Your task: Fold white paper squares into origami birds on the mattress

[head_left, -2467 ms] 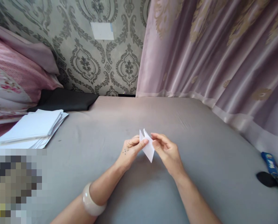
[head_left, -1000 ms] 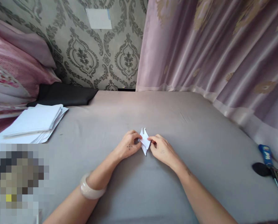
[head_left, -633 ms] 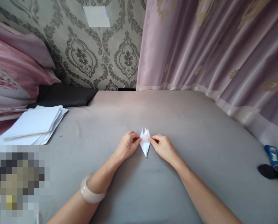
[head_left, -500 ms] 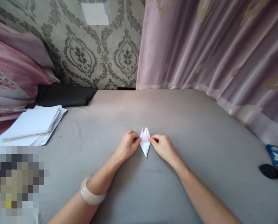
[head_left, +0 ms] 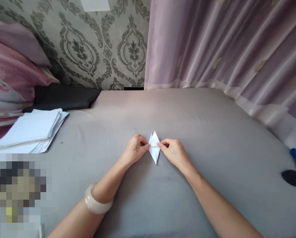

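A small white folded paper (head_left: pixel 155 153), shaped like a narrow diamond with a split upper tip, is held at the middle of the grey surface. My left hand (head_left: pixel 136 147) pinches its left corner between thumb and forefinger. On the opposite corner, the thumb and forefinger of my right hand (head_left: pixel 173 149) are closed, with the thumb reaching a little over the paper. A crease runs across its middle between the two thumbs. The lower point faces me. A pale bangle (head_left: pixel 97 202) circles my left forearm.
A stack of white paper sheets (head_left: pixel 31 127) lies at the left, in front of a black folded item (head_left: pixel 66 96). Purple curtains (head_left: pixel 200 43) border the right side. Blue and black items (head_left: pixel 294 178) lie at the right edge. The lower left corner is pixelated.
The upper flaps of the folded paper now lie closer together, and a crease shows across its middle. My right thumb has moved slightly inward over the paper. The view has tilted slightly downward.
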A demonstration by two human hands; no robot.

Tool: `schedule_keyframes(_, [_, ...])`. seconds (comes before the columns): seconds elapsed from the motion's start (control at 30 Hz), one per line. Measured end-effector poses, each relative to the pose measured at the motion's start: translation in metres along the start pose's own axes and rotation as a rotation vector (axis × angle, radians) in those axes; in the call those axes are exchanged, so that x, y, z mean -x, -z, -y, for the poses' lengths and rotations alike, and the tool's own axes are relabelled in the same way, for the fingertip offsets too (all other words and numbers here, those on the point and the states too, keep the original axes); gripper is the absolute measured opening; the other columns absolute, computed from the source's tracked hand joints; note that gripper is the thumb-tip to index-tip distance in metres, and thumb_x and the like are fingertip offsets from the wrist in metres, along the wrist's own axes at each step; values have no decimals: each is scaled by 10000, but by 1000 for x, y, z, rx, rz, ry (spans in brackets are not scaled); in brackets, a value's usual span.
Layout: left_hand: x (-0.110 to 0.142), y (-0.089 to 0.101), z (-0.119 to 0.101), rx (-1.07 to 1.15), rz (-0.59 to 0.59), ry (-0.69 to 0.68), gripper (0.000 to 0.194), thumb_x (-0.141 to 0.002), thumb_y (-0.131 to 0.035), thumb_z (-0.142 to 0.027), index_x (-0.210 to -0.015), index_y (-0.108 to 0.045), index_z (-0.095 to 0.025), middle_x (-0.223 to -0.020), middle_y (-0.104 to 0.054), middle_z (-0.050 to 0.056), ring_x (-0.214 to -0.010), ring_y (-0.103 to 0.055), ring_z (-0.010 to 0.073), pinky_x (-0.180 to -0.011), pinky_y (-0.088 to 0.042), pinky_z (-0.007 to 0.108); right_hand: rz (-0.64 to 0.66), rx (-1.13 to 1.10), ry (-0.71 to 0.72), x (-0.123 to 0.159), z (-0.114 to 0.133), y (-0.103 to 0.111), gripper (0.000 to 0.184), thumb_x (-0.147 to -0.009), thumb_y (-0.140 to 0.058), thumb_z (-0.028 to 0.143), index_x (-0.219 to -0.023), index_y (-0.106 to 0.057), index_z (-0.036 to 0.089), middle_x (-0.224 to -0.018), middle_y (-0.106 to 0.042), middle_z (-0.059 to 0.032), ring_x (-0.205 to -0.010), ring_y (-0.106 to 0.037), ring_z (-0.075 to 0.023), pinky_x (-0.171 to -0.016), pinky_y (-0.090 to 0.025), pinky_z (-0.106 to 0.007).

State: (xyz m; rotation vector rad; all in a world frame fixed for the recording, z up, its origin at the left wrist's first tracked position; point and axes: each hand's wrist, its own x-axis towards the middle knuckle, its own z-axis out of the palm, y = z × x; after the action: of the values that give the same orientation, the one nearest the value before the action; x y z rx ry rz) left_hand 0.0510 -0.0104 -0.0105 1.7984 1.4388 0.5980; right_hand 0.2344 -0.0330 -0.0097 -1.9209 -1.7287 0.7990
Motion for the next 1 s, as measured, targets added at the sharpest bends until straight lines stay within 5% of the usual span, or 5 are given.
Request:
schedule_keyframes(0.47, [2,-8,2,-119,-66,-108,45,-778,-568,-136,-742,-556,-160,-813,-553,35,-771,-536,164,-712,-454,286,-61,46,26,3,-3,-3,181,-825,-604,377,-761,-648,214,-802,-681,-27,-725,-615,-168,-630,-408,-267])
schedule_keyframes(0.63, [14,-17,-5,-313,-53,-311,186,-895,-408,-83,-899,-570,-173,-915,-598,68,-863,-536,194,-800,-454,318,-91,162,262,17,0,-7,180,-934,-465,207,-912,-644,217,-963,-652,-39,-847,-615,-156,-721,-423,-260])
schedule_keyframes(0.8, [29,-24,-26,-688,48,-300,222,-892,-412,-45,-932,-603,-151,-961,-605,101,-915,-535,232,-759,-471,321,-57,450,354,37,9,-10,297,-925,-403,77,-1088,-609,214,-1079,-635,-67,-967,-600,-195,-702,-440,-289])
schedule_keyframes(1.0, [35,-36,-38,-814,43,-268,251,-860,-451,-7,-998,-618,-133,-917,-602,116,-854,-558,231,-722,-504,326,-51,586,426,49,12,-10,378,-930,-406,94,-1274,-522,202,-1065,-632,-99,-918,-567,-216,-768,-469,-346])
